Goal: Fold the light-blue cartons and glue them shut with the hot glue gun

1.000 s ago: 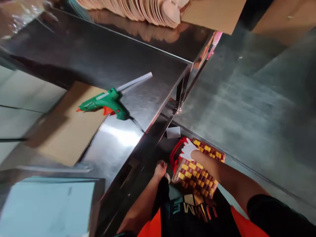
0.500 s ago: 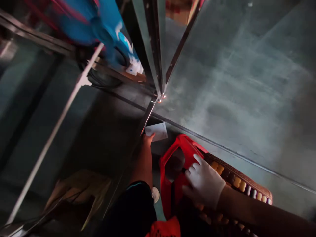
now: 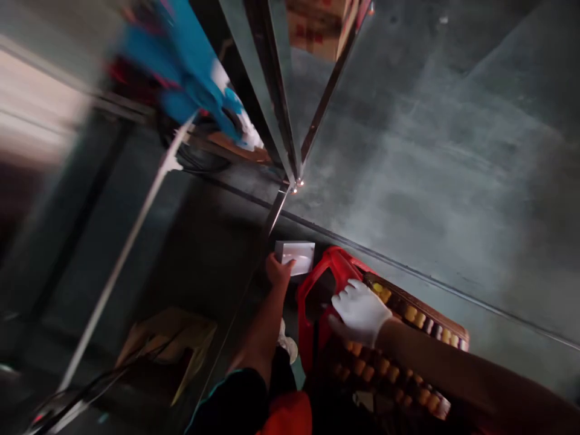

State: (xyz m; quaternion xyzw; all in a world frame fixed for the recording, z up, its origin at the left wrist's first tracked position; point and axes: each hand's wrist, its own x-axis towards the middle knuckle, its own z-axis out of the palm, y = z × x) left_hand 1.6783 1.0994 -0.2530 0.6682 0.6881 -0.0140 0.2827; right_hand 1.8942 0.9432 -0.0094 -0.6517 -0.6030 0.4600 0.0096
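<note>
Head camera: a grey concrete floor (image 3: 444,181), dim and streaked with pale light, spreads beyond the red seat (image 3: 339,266), crossed by a dark line running just past it. Metal legs (image 3: 276,103) meet the floor above the seat in the view, with a cardboard box (image 3: 312,33) farther up and blurred blue fabric-like material (image 3: 194,60) up to the left. The small white box (image 3: 299,257) is just left of the seat, broad face toward the camera, one end toward the seat and the opposite end away from it (the face looks nearly square, so its long axis is uncertain). The person's bare left hand (image 3: 280,270) closes around that far end, thumb over the face. The gloved right hand (image 3: 360,311), fingers loosely bent, lies over the seat by its beaded cover (image 3: 414,317); whether it grips anything cannot be told.
</note>
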